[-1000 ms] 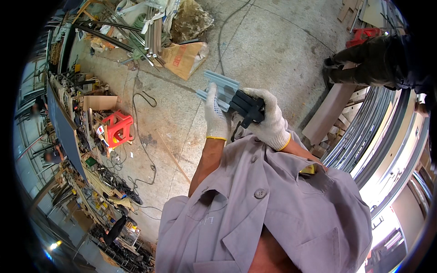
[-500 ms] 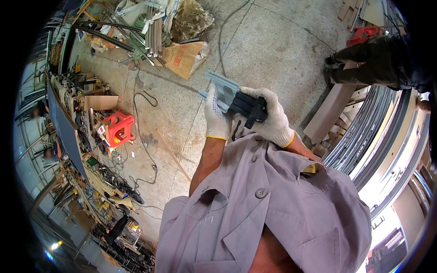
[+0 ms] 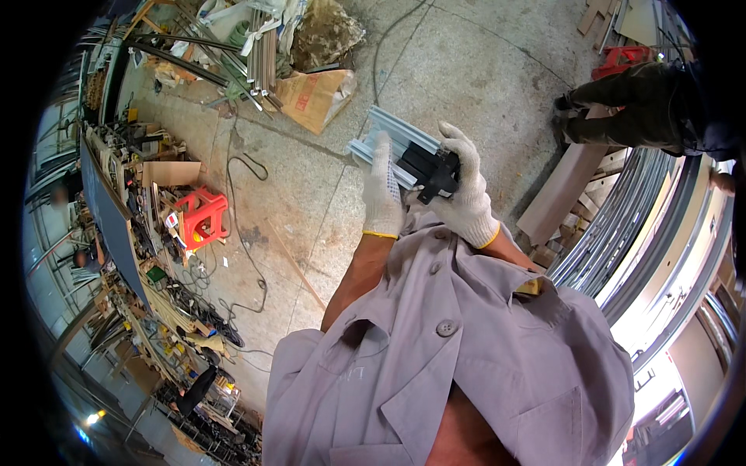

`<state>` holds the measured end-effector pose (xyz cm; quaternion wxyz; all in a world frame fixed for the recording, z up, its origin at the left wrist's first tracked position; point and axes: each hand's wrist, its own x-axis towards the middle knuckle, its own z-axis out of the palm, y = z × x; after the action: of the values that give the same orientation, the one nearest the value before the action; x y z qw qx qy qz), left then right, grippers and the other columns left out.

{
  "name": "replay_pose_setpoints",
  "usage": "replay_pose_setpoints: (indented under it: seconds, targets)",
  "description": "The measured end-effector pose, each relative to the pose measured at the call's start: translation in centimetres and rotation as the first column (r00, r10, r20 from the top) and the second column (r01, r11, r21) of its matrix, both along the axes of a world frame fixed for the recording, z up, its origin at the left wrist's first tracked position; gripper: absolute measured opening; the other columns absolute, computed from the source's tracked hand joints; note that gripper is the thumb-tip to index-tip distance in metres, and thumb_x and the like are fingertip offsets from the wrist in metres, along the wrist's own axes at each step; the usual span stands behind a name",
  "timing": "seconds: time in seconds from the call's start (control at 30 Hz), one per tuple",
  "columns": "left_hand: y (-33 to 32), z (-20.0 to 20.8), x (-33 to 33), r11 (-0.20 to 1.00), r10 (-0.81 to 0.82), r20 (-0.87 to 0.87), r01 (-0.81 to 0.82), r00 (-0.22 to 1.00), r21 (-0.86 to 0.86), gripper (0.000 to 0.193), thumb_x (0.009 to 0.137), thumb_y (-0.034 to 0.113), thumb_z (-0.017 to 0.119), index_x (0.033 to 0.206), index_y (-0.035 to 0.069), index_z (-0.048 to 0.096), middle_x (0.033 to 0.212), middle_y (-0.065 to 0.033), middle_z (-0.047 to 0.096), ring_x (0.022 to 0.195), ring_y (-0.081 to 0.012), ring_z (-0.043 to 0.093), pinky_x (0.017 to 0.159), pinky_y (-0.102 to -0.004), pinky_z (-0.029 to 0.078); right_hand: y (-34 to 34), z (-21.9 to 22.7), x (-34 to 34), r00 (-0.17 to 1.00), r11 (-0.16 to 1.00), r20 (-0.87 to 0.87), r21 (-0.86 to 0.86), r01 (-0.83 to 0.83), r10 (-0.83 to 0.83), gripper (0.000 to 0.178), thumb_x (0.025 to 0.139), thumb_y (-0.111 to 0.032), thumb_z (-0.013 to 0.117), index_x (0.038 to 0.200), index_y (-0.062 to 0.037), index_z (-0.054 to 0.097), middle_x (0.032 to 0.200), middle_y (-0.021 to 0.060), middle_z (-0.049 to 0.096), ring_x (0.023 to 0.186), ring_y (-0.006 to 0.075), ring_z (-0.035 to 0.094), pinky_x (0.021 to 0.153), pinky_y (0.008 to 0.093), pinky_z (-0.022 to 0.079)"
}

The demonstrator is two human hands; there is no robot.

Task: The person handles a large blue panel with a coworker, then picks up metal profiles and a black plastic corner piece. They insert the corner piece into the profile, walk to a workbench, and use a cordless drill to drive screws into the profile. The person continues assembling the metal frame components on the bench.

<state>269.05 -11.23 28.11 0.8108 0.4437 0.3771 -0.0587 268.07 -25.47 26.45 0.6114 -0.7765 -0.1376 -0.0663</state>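
In front of my chest, both hands wear off-white knit gloves with yellow cuffs. My left hand (image 3: 381,190) is closed around a short, silvery-blue metal profile (image 3: 400,126) with raised rails along its sides. A black block-like fitting with a cross-shaped end (image 3: 441,177) sits partly inside the profile's near right end. My right hand (image 3: 471,196) grips that fitting from the right, its thumb and fingers around the end piece. The fingers of my left hand hide part of the profile, and how deep the fitting goes cannot be made out.
A red plastic stool (image 3: 203,219) stands at the left beside a cluttered workbench. A cable (image 3: 260,272) snakes over the concrete floor. Ahead lie a brown paper sack (image 3: 312,97) and metal strips. At the right are a person's dark-trousered legs (image 3: 614,116) and stacked long profiles (image 3: 622,210).
Both hands have shifted slightly right with the parts. The black fitting now sits further into the profile, with less of it showing. My right fingers have lifted off the profile's edge.
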Motion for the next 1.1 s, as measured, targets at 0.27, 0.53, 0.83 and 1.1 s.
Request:
replay_pose_setpoints:
  seconds: [0.27, 0.53, 0.83, 1.1]
  targets:
    - [-0.1, -0.1, 0.0, 0.981, -0.19, 0.092, 0.185, 0.977, 0.056, 0.058, 0.104, 0.042, 0.062, 0.144, 0.002, 0.05, 0.126, -0.0115, 0.063, 0.104, -0.0178, 0.067, 0.085, -0.0315, 0.058, -0.1, -0.6, 0.2, 0.993, 0.999, -0.115, 0.033, -0.014, 0.018, 0.124, 0.059, 0.006, 0.087, 0.16, -0.0031, 0.018, 0.145, 0.0231, 0.057, 0.128, 0.0419, 0.061, 0.105, 0.0469, 0.052]
    - [1.2, -1.6, 1.0, 0.798, -0.223, 0.106, 0.244, 0.969, -0.55, 0.043, 0.108, 0.034, 0.055, 0.138, 0.004, 0.058, 0.13, -0.0138, 0.067, 0.117, -0.026, 0.067, 0.098, -0.0427, 0.056, -3.0, 4.0, 4.4, 0.877, 0.915, -0.434, -0.233, -0.328, 0.204, 0.117, 0.065, -0.022, 0.092, 0.16, -0.0046, 0.026, 0.136, 0.019, 0.064, 0.124, 0.0407, 0.061, 0.107, 0.0445, 0.049]
    - [3.7, -6.8, -0.3, -0.36, -0.871, -0.326, -0.026, 0.367, 0.933, 0.049, 0.103, 0.044, 0.057, 0.147, 0.021, 0.055, 0.149, -0.0034, 0.058, 0.138, -0.0212, 0.053, 0.116, -0.0372, 0.042, -5.4, 1.4, 4.0, 0.861, 0.972, -0.456, 0.046, -0.229, 0.224, 0.097, 0.069, -0.025, 0.091, 0.153, -0.0042, 0.044, 0.139, 0.017, 0.064, 0.128, 0.0287, 0.062, 0.111, 0.0389, 0.049]
    - [5.3, -10.4, -4.4, 0.261, -0.854, 0.074, 0.301, 0.515, 0.917, 0.049, 0.105, 0.041, 0.055, 0.146, 0.015, 0.05, 0.138, -0.0077, 0.062, 0.125, -0.0258, 0.06, 0.108, -0.041, 0.048, -3.3, 2.5, 3.6, 0.817, 0.969, -0.529, 0.044, -0.243, 0.229, 0.085, 0.072, -0.02, 0.091, 0.146, -0.0031, 0.053, 0.136, 0.0132, 0.065, 0.123, 0.0224, 0.064, 0.105, 0.035, 0.052]
